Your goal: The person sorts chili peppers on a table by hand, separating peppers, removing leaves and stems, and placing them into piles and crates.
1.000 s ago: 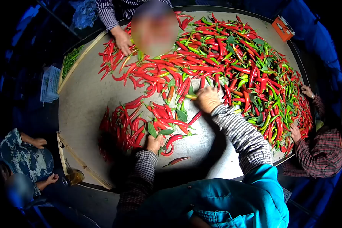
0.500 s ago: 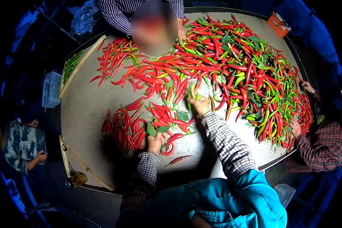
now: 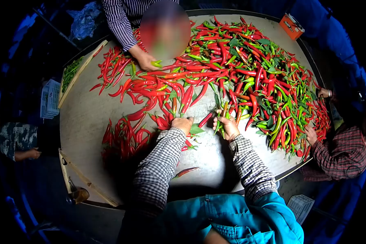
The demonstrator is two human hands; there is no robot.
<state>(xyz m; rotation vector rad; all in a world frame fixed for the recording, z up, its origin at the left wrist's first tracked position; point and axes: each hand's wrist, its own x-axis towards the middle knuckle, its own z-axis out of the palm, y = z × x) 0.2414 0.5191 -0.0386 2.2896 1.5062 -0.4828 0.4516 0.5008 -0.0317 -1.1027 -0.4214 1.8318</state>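
Several green and brownish chili peppers (image 3: 221,120) are held in the fingers of my right hand (image 3: 229,127), over the bare part of the table (image 3: 207,156). To its left, my left hand (image 3: 182,124) lies palm down at the near edge of some red peppers (image 3: 162,121); its fingertips are hidden, so I cannot make out what they grip. A green leaf (image 3: 196,129) lies between my hands. The big mixed heap of red and green peppers (image 3: 268,87) spreads to the right. A single red pepper (image 3: 187,171) rests nearer my body.
Across the table a person's hand (image 3: 149,62) holds a green pepper. At the right are a co-worker's hands (image 3: 311,135). Wooden strips (image 3: 83,75) edge the left side. An orange box (image 3: 291,27) stands at the back right; a white crate (image 3: 50,99) is beyond the left edge.
My right hand has come down toward me with more peppers in it. My left hand has moved up and right from the near red pile, leaving the leaves there. The person opposite has reached back left.
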